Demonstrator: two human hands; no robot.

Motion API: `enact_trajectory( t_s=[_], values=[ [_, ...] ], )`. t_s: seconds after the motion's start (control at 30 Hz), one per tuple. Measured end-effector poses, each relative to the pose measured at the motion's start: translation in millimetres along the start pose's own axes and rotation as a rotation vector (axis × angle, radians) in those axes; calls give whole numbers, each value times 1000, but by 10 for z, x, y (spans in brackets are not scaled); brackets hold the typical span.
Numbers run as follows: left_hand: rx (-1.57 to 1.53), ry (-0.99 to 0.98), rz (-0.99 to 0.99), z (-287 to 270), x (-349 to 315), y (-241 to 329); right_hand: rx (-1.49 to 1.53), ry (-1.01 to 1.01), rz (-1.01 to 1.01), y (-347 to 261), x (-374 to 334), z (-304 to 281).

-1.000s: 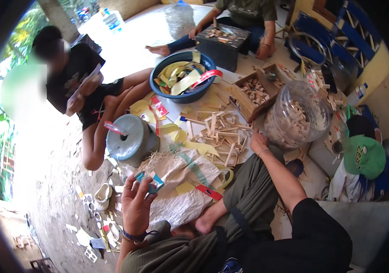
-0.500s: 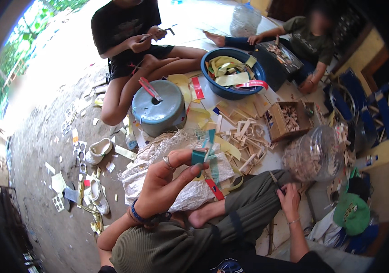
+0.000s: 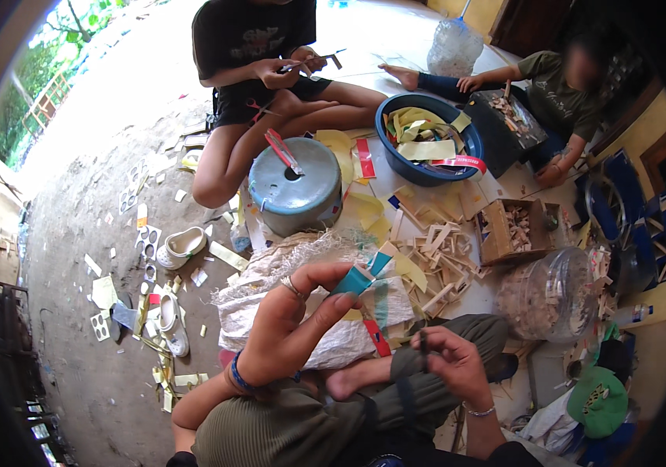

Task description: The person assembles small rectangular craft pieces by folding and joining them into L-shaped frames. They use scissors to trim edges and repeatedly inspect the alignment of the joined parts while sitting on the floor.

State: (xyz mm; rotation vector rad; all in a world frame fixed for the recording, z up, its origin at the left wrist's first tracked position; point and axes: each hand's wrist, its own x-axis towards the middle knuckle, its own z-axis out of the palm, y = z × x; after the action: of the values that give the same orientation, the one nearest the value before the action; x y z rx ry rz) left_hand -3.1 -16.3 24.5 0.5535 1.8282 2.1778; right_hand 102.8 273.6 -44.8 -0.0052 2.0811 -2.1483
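My left hand is raised over my lap, thumb and forefinger pinching a small teal strip that looks folded around a pale wooden piece. A second bit of teal sticks out beyond it. Above my right knee, the fingers of my right hand are closed on a slim dark tool, blurred and seen nearly end-on. Under my left hand lies a white woven sack. A red strip rests near my foot.
Ahead stands an upturned blue-grey tub with a red cutter on it. A blue basin holds strips. Wooden pieces, a box and a clear jar lie right. Two people sit opposite, one handling a small tool.
My right hand has come up and leftward from beside my knee, bringing the dark tool closer to my left hand. The teal strip has turned in my left fingers. The whole view has shifted.
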Motion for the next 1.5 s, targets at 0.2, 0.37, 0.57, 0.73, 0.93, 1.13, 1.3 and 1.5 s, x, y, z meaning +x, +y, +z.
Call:
enact_trajectory(
  t_s=[0.2, 0.37, 0.57, 0.73, 0.93, 1.13, 1.3, 1.5],
  values=[
    [397, 86, 139, -120, -56, 24, -264, -97, -309, -262, 548, 584],
    [644, 111, 200, -141, -71, 111, -336, -177, -368, -308, 732, 769],
    [736, 69, 192, -117, -64, 162, -322, -191, -374, -267, 771, 808],
    [738, 57, 186, -102, -58, 157, -292, -174, -365, -259, 739, 790],
    [709, 53, 175, -99, -64, 124, -392, -156, -413, -274, 730, 738],
    [687, 52, 158, -97, -61, 109, -329, -184, -392, -285, 738, 733],
    [674, 49, 142, -90, -57, 102, -333, -208, -339, -296, 724, 712],
    [682, 38, 136, -90, -53, 112, -332, -214, -339, -285, 726, 711]
  ],
)
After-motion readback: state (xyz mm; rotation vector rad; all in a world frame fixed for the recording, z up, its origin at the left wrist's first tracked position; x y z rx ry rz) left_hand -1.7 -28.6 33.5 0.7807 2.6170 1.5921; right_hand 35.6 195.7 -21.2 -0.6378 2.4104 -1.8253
